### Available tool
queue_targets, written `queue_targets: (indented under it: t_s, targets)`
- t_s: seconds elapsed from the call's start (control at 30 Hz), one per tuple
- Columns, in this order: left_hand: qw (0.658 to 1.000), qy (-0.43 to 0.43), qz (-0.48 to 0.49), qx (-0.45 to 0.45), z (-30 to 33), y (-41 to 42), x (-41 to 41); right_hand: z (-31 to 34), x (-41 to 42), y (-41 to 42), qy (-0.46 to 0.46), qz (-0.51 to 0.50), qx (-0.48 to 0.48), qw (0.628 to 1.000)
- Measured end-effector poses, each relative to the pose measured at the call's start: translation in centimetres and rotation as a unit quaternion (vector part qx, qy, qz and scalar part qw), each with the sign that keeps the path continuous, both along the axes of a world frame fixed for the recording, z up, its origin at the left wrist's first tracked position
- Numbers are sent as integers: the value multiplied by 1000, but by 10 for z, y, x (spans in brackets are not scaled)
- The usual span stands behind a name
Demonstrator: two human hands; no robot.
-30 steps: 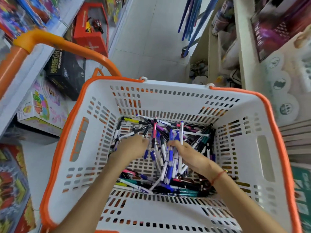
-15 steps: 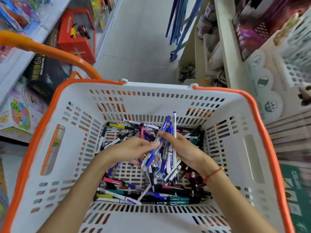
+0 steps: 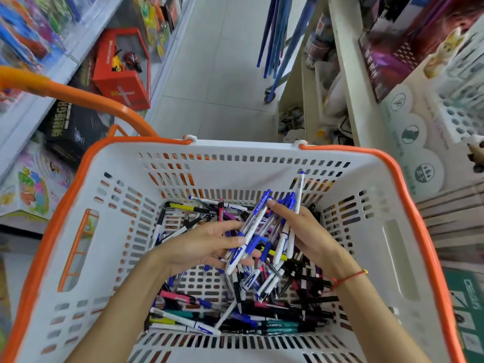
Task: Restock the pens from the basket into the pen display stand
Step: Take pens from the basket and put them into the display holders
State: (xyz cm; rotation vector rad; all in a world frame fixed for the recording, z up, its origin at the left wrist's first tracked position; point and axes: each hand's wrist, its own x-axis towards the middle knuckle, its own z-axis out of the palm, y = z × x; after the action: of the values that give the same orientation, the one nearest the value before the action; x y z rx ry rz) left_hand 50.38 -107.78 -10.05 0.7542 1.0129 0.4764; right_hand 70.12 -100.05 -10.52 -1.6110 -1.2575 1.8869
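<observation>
A white plastic basket (image 3: 262, 158) with an orange rim fills the lower view. Loose pens (image 3: 235, 315) of several colours lie piled on its floor. Between both hands is a bunch of blue-and-white pens (image 3: 264, 229), lifted above the pile and fanned upward. My left hand (image 3: 201, 244) cups the bunch's lower ends with curled fingers. My right hand (image 3: 306, 231) grips the bunch from the right side, thumb across the barrels. A white pen display stand (image 3: 461, 108) with rows of holes stands at the right edge, blurred.
An orange basket handle (image 3: 73, 95) arcs up at the left. Toy boxes, among them a red one (image 3: 123, 69), fill the left shelves. A tiled aisle (image 3: 222, 74) runs ahead, with blue poles (image 3: 280, 40) leaning by the right shelf unit.
Both hands gathered blue-and-white pens from the pile and raised the bunch up and to the right. The view panned right, bringing the white display stand further into sight.
</observation>
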Motion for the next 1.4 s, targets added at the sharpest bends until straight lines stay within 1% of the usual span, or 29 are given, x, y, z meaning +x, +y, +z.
queue_targets:
  t_s: [0.13, 0.23, 0.33, 0.5, 0.57, 0.63, 0.7, 0.73, 0.8, 0.87, 0.93, 1.0, 1.1, 1.17, 1.23, 1.33, 1.4]
  targets:
    - [1000, -10, -1, -21, -3, 0, -1, 0, -1, 0, -53, 63, 54, 995]
    - [999, 9, -15, -30, -5, 1, -1, 3, -3, -3, -65, 100, 74, 990]
    - [999, 31, -24, -26, -10, 2, -4, 4, -4, -4, -74, 96, 75, 990]
    - [999, 31, -13, -33, -12, 3, -6, 2, -5, -4, -75, 80, 78, 991]
    - [999, 41, 25, -25, -13, 4, -5, 0, -6, -5, -55, 23, 79, 995]
    - [992, 38, 119, -35, -16, 6, -6, -2, -6, -4, -36, -96, 71, 992]
    - [978, 25, 199, -51, -17, 6, -8, -4, -4, 0, -25, -222, 59, 973]
    - [976, 27, 208, -51, -16, 6, -9, -4, -3, 1, -26, -258, 54, 964]
    - [982, 30, 179, -43, -15, 5, -5, -7, -6, 2, -28, -280, 54, 958]
    - [989, 29, 142, -34, -15, 4, 0, -6, -11, -1, -27, -268, 57, 961]
    - [990, 40, 136, -23, -15, 4, 1, -5, -13, -4, -39, -231, 67, 970]
    - [988, 75, 136, -12, -17, 5, 0, 0, -11, -4, -49, -164, 79, 982]
    - [984, 147, 101, 7, -20, 3, -2, 5, -6, -2, -57, -49, 90, 993]
    - [982, 169, 78, 17, -23, 1, -1, 5, -4, 0, -58, -14, 78, 995]
    - [987, 146, 63, 12, -22, 2, 2, 3, -2, 0, -69, 7, 54, 996]
    - [993, 88, 77, -22, -16, 3, 9, 0, -4, -2, -93, 33, 17, 995]
    - [995, 72, 59, -27, -14, 2, 11, -1, -4, -2, -74, 30, -16, 997]
